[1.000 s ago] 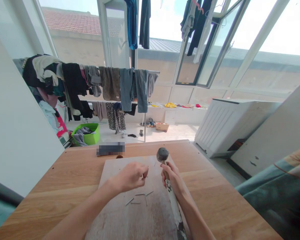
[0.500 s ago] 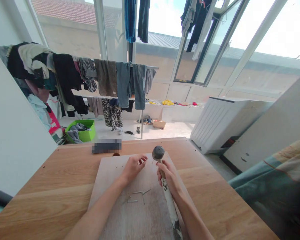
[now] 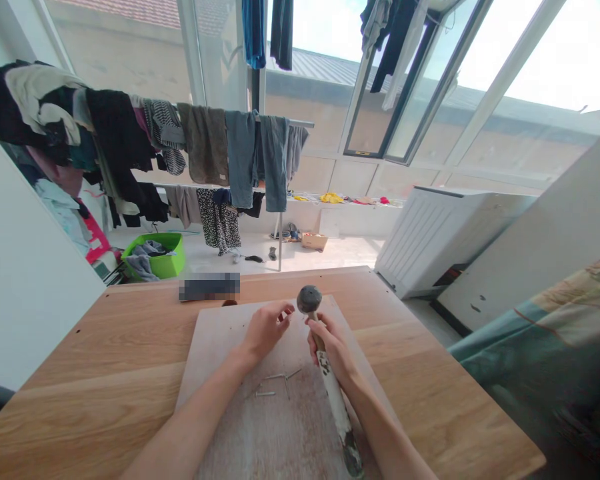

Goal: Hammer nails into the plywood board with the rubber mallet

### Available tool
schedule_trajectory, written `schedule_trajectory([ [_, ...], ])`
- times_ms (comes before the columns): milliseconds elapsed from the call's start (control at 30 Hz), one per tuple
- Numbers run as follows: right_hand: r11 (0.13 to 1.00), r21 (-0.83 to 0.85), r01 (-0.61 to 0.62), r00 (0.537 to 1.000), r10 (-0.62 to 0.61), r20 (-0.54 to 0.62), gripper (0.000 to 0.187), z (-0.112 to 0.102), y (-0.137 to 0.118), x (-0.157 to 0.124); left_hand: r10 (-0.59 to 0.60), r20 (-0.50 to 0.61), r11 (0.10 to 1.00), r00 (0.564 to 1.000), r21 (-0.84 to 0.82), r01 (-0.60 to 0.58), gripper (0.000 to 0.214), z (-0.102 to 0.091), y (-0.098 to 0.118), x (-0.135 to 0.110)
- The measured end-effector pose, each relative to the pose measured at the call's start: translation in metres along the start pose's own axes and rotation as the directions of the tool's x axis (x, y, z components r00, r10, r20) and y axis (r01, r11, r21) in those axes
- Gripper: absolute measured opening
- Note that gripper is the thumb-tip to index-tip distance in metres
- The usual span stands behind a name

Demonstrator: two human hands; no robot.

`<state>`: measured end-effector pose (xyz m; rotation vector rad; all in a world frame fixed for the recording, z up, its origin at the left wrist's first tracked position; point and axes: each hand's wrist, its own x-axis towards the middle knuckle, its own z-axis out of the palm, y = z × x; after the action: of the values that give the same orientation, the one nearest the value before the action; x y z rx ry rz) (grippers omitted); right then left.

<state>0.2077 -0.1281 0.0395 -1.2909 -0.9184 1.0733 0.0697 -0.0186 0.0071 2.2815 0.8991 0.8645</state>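
Wooden table (image 3: 105, 373) carries a pale board (image 3: 215, 340) in a bright room hung with laundry (image 3: 205, 150). My hammer (image 3: 337, 405), over the board, has a dark round head and paint-worn handle. My right hand (image 3: 333, 348) grips it below the head; my left hand (image 3: 266, 328) pinches beside it, on what I cannot tell.

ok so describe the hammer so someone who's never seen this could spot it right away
A pale board lies on the wooden table; the hammer is held over its right half in the right hand. Its rounded dark head and long, paint-flecked handle set it apart from the small thin nails lying loose beside it.
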Motion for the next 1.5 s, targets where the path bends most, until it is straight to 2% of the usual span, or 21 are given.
schedule_trajectory([
  [233,1.0,-0.002,0.013,1.0,-0.012,0.002,0.027,-0.0005,0.0023,0.0001,-0.034,0.0,0.999,0.999,-0.038,0.034,0.019,0.0011,-0.002,0.0],
  [500,1.0,-0.015,0.002,1.0,-0.002,0.0,0.029,-0.0006,0.0035,0.0017,-0.019,0.011,0.997,1.0,-0.068,0.019,0.012,0.0038,-0.0037,0.0011],
  [733,1.0,0.002,0.005,1.0,-0.005,0.021,0.031,-0.0006,0.0043,0.0009,-0.073,0.011,0.99,0.997,-0.122,0.074,0.024,0.0041,-0.0058,0.0016],
  [1067,1.0,0.014,-0.023,0.994,0.022,0.105,0.034,0.0027,0.0003,-0.003,-0.084,0.004,0.99,0.996,-0.111,0.084,0.027,0.0042,-0.0063,0.0008],
  [1200,0.999,0.004,-0.049,0.992,0.048,0.116,0.034,0.0048,0.0036,-0.0029,-0.08,0.023,0.99,0.997,-0.117,0.083,0.035,0.0029,-0.005,0.0008],
  [1500,1.0,-0.017,-0.026,0.993,0.028,0.119,0.032,0.0016,0.0031,-0.003,-0.076,0.043,0.992,0.996,-0.098,0.08,0.035,0.0053,-0.0066,0.0],
])
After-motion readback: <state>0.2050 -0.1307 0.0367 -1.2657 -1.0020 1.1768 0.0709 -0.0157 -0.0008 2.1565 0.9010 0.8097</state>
